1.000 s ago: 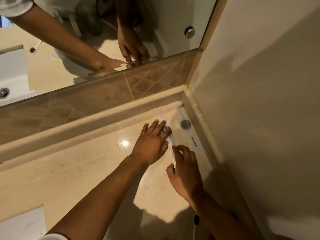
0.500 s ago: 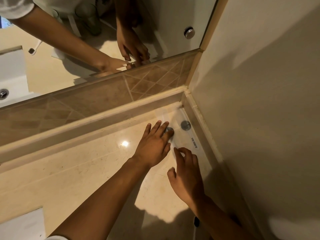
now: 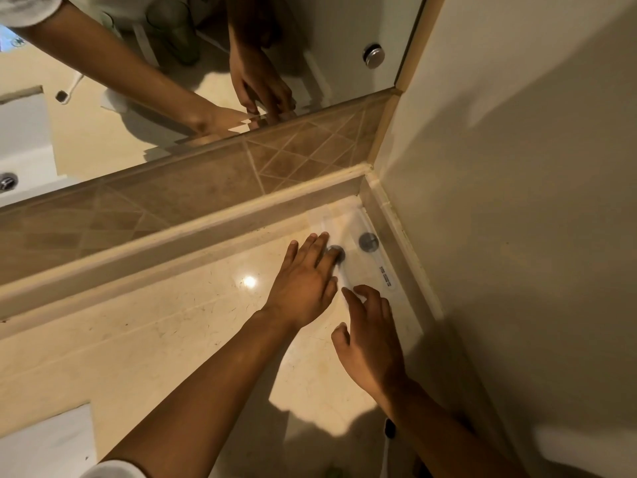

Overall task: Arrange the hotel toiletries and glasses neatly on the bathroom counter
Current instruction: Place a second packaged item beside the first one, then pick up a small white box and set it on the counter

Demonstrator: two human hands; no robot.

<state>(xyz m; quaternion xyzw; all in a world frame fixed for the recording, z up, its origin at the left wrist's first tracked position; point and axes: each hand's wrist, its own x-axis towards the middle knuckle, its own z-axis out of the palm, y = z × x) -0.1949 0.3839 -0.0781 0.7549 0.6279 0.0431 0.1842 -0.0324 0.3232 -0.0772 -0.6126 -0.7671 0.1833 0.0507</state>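
1. Polished beige marble forms the desk [image 3: 144, 346], glossy, meeting a brown diamond-patterned tile band [image 3: 213, 177] below the mirror [image 3: 327, 39].
2. We see clear plastic toiletry packets [image 3: 365, 267] lying flat in the desk's far right corner, each with a round grey cap; a small printed label is unreadable.
3. Our left hand [image 3: 303, 281] lies spread, fingertips on one cap; our right hand [image 3: 370, 336] hovers loosely unclenched, forefinger touching a packet's near end.

clear packet [image 3: 374, 267], small label (print unreadable)
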